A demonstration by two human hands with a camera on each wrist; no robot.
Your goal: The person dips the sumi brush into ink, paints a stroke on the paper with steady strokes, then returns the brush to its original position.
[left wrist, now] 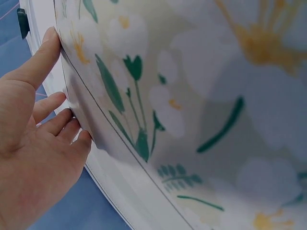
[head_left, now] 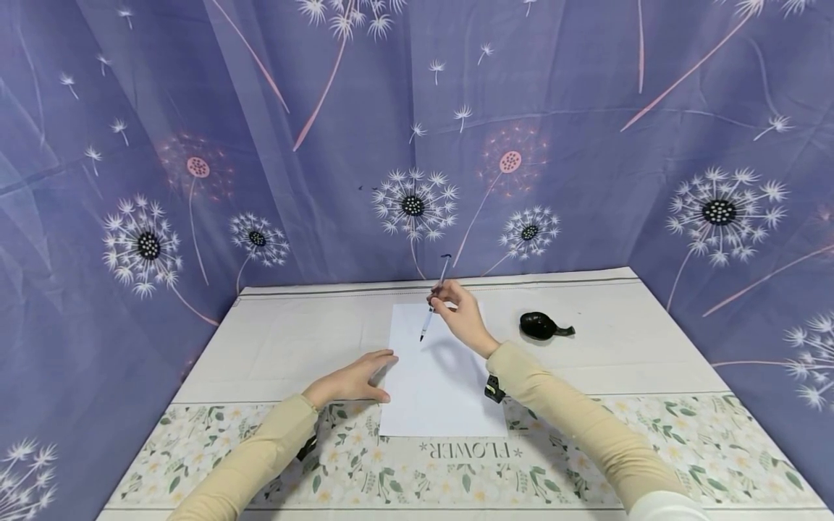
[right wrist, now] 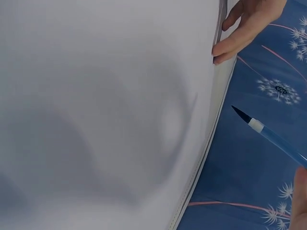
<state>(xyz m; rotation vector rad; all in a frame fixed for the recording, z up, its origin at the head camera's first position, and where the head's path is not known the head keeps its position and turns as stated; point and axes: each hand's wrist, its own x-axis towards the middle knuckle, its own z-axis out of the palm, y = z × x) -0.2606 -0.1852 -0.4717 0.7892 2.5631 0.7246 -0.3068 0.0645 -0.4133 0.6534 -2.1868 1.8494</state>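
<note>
A sheet of white paper (head_left: 443,391) lies on the table, with no marks visible on it. My right hand (head_left: 457,312) pinches a calligraphy brush (head_left: 426,323) over the upper part of the sheet. The brush slants, its black tip pointing down, and a shadow falls on the paper below. In the right wrist view the dark pointed bristles and white collar of the brush (right wrist: 256,125) show clearly. My left hand (head_left: 355,378) rests at the sheet's left edge, fingers spread and relaxed; the left wrist view also shows this hand (left wrist: 45,129) with its fingertips along the tabletop.
A black ladle-shaped dish (head_left: 538,326) with a short handle stands right of the paper. The white tablecloth (head_left: 293,333) has a floral band with upside-down lettering near the front. A purple dandelion-print curtain (head_left: 339,217) hangs behind and at both sides of the table.
</note>
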